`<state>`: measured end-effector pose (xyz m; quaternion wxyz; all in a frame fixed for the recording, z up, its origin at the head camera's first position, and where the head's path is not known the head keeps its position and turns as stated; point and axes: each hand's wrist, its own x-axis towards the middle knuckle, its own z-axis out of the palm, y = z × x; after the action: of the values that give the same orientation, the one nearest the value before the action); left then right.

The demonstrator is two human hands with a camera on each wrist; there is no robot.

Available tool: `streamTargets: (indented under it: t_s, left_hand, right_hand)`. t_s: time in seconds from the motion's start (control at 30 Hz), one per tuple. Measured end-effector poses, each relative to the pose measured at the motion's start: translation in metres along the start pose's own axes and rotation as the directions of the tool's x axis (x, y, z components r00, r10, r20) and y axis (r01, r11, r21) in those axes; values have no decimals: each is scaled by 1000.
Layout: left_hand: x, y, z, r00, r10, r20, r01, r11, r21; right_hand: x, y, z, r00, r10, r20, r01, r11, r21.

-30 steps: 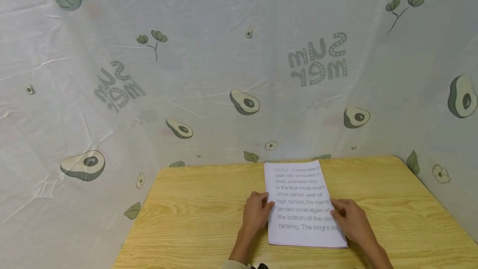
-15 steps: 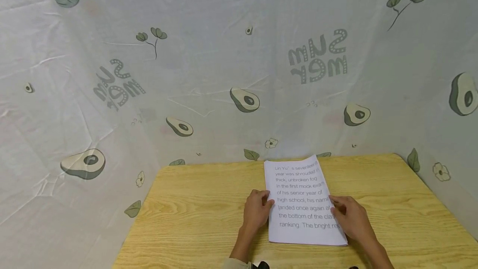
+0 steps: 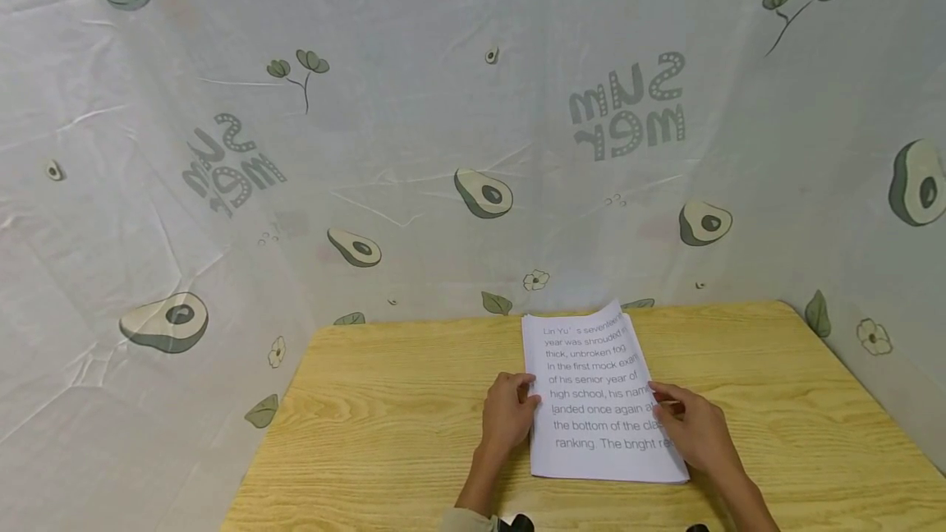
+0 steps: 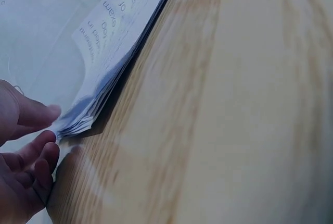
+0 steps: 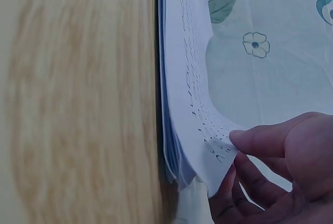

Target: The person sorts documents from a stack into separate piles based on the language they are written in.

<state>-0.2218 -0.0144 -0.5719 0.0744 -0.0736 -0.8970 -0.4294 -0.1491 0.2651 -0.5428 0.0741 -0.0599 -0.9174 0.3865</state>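
Note:
A stack of printed paper (image 3: 591, 462) lies on the wooden table, its large English text facing up. My right hand (image 3: 695, 429) pinches the right edge of the top sheet (image 5: 200, 104) between thumb and fingers. That edge curves up from the sheets below, and the far right corner stands raised. At the left edge, my left hand (image 3: 508, 413) holds the stack, thumb above and fingers lower. The left wrist view shows the paper edges (image 4: 86, 122) fanned slightly apart beside the left fingers (image 4: 44, 143).
The pale wooden table (image 3: 399, 401) extends to both sides of the paper. Behind it and along the sides hangs a whitish curtain (image 3: 414, 138) printed with avocados, leaves and mirrored lettering. Small dark objects (image 3: 521, 524) show at the bottom edge near the wrists.
The top sheet's far right corner has risen and curled away from the stack. My right fingers have moved slightly up along the right edge. The left hand stays at the left edge.

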Motion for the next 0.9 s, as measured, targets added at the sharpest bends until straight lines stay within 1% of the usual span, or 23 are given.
streamTargets:
  t_s: [0.13, 0.3, 0.53, 0.73, 0.9]
  left_hand:
    - [0, 2, 1, 1000, -14, -11, 14, 1000, -7]
    - [1, 4, 1, 999, -30, -31, 31, 999, 12]
    - [2, 5, 0, 999, -42, -33, 43, 998, 39]
    - [1, 6, 0, 998, -58, -27, 58, 998, 31]
    - [0, 8, 0, 998, -49, -32, 50, 998, 25]
  right_hand:
    - [0, 0, -1, 1000, 23, 3, -23, 1000, 7]
    - [0, 0, 0, 999, 35, 7, -35, 999, 18]
    - [-1, -1, -1, 1000, 24, 5, -24, 999, 42]
    - [-1, -1, -1, 1000, 16, 5, -16, 999, 46]
    - [0, -1, -1, 1000, 15, 1, -15, 999, 46]
